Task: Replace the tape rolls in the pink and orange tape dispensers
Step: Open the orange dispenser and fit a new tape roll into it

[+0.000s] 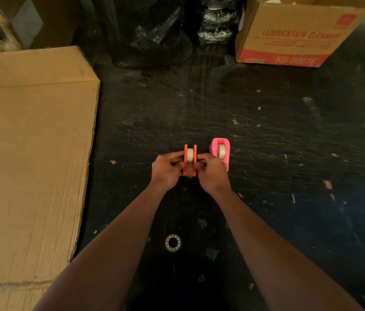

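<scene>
An orange tape dispenser stands on the dark floor at the centre, with a pale tape roll between its two side plates. My left hand grips its left side and my right hand grips its right side. Just to the right stands a pink tape dispenser with a pale roll inside it; my right hand partly covers its lower end. A small ring that looks like an emptied tape core lies flat on the floor between my forearms.
A large flat cardboard box fills the left side. An open carton printed "LUBRICATION CLEANER" stands at the back right. Black wrapped bundles sit at the back centre. Small scraps litter the scratched black floor.
</scene>
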A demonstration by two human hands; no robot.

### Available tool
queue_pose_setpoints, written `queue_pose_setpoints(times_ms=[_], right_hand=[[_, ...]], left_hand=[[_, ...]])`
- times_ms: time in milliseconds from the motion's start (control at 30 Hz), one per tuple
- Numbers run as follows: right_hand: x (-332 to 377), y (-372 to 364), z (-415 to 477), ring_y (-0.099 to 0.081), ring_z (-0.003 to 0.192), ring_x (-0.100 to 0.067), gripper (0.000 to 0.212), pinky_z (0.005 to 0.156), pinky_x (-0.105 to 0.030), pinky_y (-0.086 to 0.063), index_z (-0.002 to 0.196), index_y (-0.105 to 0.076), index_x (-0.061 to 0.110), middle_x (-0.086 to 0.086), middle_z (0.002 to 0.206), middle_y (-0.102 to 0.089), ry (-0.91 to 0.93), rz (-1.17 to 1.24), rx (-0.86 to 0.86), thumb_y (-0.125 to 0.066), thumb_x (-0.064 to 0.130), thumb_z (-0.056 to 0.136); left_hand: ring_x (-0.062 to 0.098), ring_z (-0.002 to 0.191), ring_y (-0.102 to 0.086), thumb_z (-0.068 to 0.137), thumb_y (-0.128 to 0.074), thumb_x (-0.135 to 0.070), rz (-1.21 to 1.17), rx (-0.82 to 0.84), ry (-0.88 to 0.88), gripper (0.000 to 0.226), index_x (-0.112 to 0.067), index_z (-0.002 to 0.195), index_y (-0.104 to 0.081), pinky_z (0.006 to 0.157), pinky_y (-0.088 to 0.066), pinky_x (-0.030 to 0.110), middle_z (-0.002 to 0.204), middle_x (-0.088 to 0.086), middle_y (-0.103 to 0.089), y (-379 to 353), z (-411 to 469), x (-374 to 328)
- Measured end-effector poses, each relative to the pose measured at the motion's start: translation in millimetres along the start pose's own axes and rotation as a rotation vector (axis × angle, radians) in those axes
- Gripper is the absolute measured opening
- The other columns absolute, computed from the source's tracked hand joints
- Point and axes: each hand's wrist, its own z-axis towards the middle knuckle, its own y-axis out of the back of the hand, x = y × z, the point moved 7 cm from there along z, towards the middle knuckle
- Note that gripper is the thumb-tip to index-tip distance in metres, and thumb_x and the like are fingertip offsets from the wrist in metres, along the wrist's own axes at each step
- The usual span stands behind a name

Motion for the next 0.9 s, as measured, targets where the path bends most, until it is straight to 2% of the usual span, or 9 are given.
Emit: queue_pose_setpoints(times_ms=[133, 267, 333, 433, 600, 667, 767, 833, 900], right_hand=[[4.9, 4.7, -3.6, -0.071, 0.104, -0.015, 0.035, 0.088, -0.025, -0.054, 0.134, -0.065, 0.012, -0.004, 0.115, -0.076, 0.012, -0.034, 0.021, -0.054, 0.004, 0.102], [5.4, 17.6, -21.8, -0.068, 0.11, -0.015, 0.04, 0.096, -0.031, -0.055, 0.139, -0.061, 0.016, -0.004, 0.121, -0.073, 0.016, -0.081, 0.031, -0.055, 0.005, 0.101], [5.1, 23.3, -35.4, -0.068, 0.11, -0.016, 0.04, 0.098, -0.036, -0.056, 0.138, -0.062, 0.018, -0.003, 0.12, -0.073, 0.05, -0.118, 0.05, -0.057, 0.007, 0.1], [-5.6, 30.7, -58.8, -0.067, 0.117, -0.018, 0.039, 0.101, -0.041, -0.055, 0.138, -0.062, 0.021, -0.003, 0.125, -0.072, 0.049, -0.198, 0.091, -0.059, 0.012, 0.1], [-35.0, 42.8, -99.4, -0.052, 0.138, -0.021, 0.045, 0.112, -0.041, -0.047, 0.143, -0.056, 0.024, -0.002, 0.147, -0.056, 0.042, -0.392, 0.159, -0.063, 0.021, 0.099], [-48.6, 44.9, -110.5, -0.039, 0.148, -0.025, 0.056, 0.118, -0.045, -0.04, 0.151, -0.047, 0.024, -0.004, 0.156, -0.044, 0.01, -0.483, 0.197, -0.065, 0.021, 0.098], [-65.5, 48.7, -126.9, -0.026, 0.154, -0.033, 0.07, 0.123, -0.049, -0.033, 0.16, -0.032, 0.022, -0.01, 0.167, -0.028, -0.047, -0.554, 0.203, -0.064, 0.021, 0.098], [-74.7, 49.7, -135.6, -0.026, 0.155, -0.033, 0.07, 0.124, -0.049, -0.033, 0.161, -0.03, 0.022, -0.01, 0.168, -0.026, -0.084, -0.531, 0.203, -0.063, 0.019, 0.099], [-81.0, 50.3, -143.9, -0.033, 0.151, -0.03, 0.063, 0.121, -0.047, -0.037, 0.158, -0.037, 0.023, -0.01, 0.164, -0.033, -0.082, -0.508, 0.175, -0.061, 0.018, 0.1]], left_hand=[[0.02, 0.115, -0.071, 0.098, -0.062, 0.002, 0.031, -0.014, 0.014, 0.044, -0.016, 0.139, -0.065, 0.098, -0.061, 0.044, 0.128, 0.006, -0.073, 4.9, -3.1, -5.6], [0.015, 0.116, -0.069, 0.098, -0.066, -0.005, 0.178, -0.088, -0.011, 0.041, -0.015, 0.137, -0.065, 0.104, -0.057, 0.04, 0.129, 0.004, -0.073, 16.9, -24.2, -4.0], [0.013, 0.117, -0.069, 0.098, -0.066, -0.007, 0.268, -0.109, -0.061, 0.037, -0.015, 0.135, -0.067, 0.108, -0.052, 0.033, 0.128, 0.003, -0.073, 19.5, -43.9, -3.6], [0.011, 0.12, -0.067, 0.098, -0.068, -0.011, 0.397, -0.083, -0.132, 0.035, -0.016, 0.132, -0.068, 0.103, -0.048, 0.024, 0.129, 0.001, -0.073, 15.3, -79.3, 2.6], [0.011, 0.115, -0.067, 0.097, -0.07, -0.025, 0.541, -0.01, -0.191, 0.038, -0.022, 0.134, -0.066, 0.101, -0.053, 0.028, 0.129, 0.0, -0.071, 6.8, -134.0, 28.2], [0.011, 0.114, -0.064, 0.096, -0.07, -0.033, 0.65, 0.023, -0.198, 0.043, -0.025, 0.138, -0.062, 0.1, -0.055, 0.031, 0.131, 0.0, -0.066, 3.7, -147.0, 39.2], [0.019, 0.124, -0.06, 0.092, -0.073, -0.041, 0.769, 0.023, -0.187, 0.055, -0.025, 0.142, -0.058, 0.105, -0.054, 0.037, 0.14, 0.002, -0.058, 2.2, -165.9, 55.1], [0.023, 0.129, -0.058, 0.089, -0.076, -0.042, 0.821, 0.025, -0.175, 0.061, -0.024, 0.144, -0.057, 0.109, -0.052, 0.037, 0.143, 0.004, -0.055, 0.1, -174.7, 66.6], [0.025, 0.13, -0.057, 0.089, -0.077, -0.038, 0.844, 0.033, -0.169, 0.058, -0.023, 0.143, -0.059, 0.109, -0.051, 0.036, 0.143, 0.005, -0.056, -2.2, -181.0, 77.5]])
